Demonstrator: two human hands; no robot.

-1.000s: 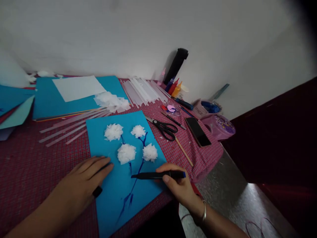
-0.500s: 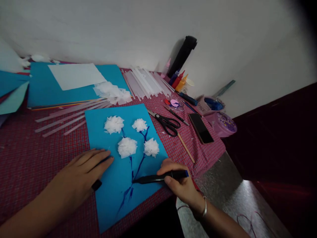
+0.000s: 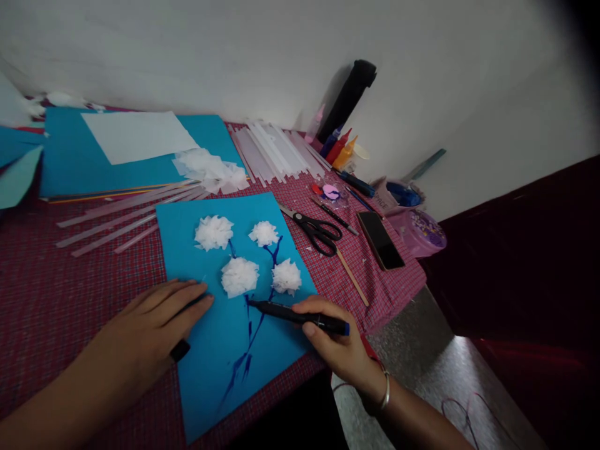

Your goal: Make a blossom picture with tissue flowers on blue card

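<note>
We start far left: a pale green card (image 3: 21, 181) at the edge, then a blue card stack (image 3: 65, 156) with white paper (image 3: 140, 134) on top. We see loose strips (image 3: 107, 222) fanned in front, on the red checked tablecloth (image 3: 37, 275). Next, the left hand (image 3: 162, 319), palm down with fingers outstretched, gripping nothing we can see; its fingertips rest on the left part of a blue sheet (image 3: 206, 369). Crumpled tissue (image 3: 209, 169) sits behind that sheet.

The sheet lies front and centre on the cloth, near the table edge. On it we count four white puffs (image 3: 240, 276) plus dark blue strokes (image 3: 250, 328). We find the marker (image 3: 276, 310) slanted above the sheet, tip at the upper end of the left stroke, just below the lower-left puff; we can't tell if it touches. More strips (image 3: 276, 150) lie behind, near the wall. Right hand (image 3: 340, 350) pinches the marker between thumb and fingers.

Further right we list scissors (image 3: 319, 234), paint bottles (image 3: 338, 149), a wooden stick (image 3: 352, 277), a phone (image 3: 379, 240) and a pink tub (image 3: 424, 234).
</note>
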